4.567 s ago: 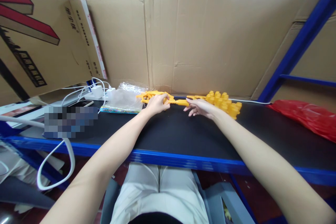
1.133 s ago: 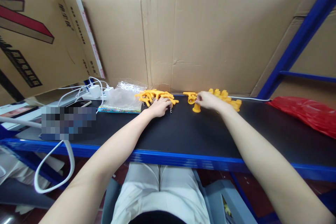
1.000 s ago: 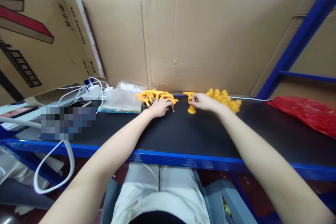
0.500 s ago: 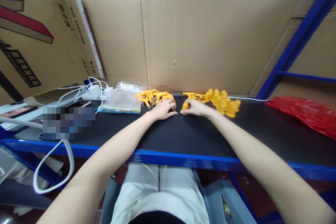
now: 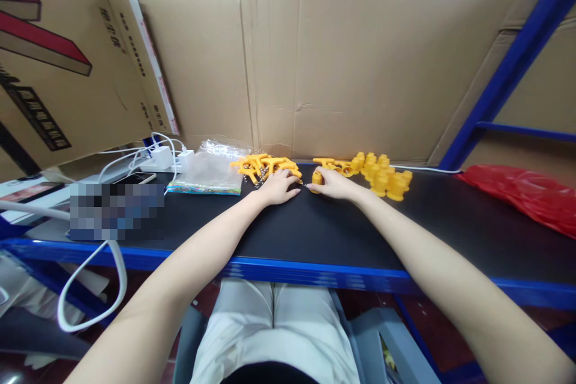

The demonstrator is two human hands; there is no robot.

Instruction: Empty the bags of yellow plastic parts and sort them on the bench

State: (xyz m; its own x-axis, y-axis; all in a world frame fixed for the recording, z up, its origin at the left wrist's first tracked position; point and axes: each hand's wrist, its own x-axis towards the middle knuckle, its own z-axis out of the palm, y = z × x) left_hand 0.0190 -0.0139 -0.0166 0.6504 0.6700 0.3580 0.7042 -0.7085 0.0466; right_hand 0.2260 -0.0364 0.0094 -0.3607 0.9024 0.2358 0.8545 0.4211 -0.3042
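Note:
My left hand (image 5: 278, 186) lies on the black shelf top (image 5: 315, 228), fingers spread, its tips against a pile of yellow T-shaped parts with small springs (image 5: 258, 165). My right hand (image 5: 333, 183) sits just to its right, its fingers pinched on one small yellow cap piece (image 5: 316, 179) that rests on the surface. The two hands almost touch. Behind the right hand lie two more yellow T-shaped parts (image 5: 332, 164), and to its right a heap of yellow cap pieces (image 5: 382, 173).
A clear plastic bag (image 5: 211, 169) lies left of the yellow pile, with white chargers and cables (image 5: 164, 157) and a phone (image 5: 135, 177) beyond it. A red plastic bag (image 5: 522, 198) lies at the right. Cardboard (image 5: 360, 72) walls the back, and a blue post (image 5: 508, 78) rises at the right.
My right hand took one yellow cap piece from near the right heap and slid it left, close to my left hand. My left hand stayed by the T-shaped parts.

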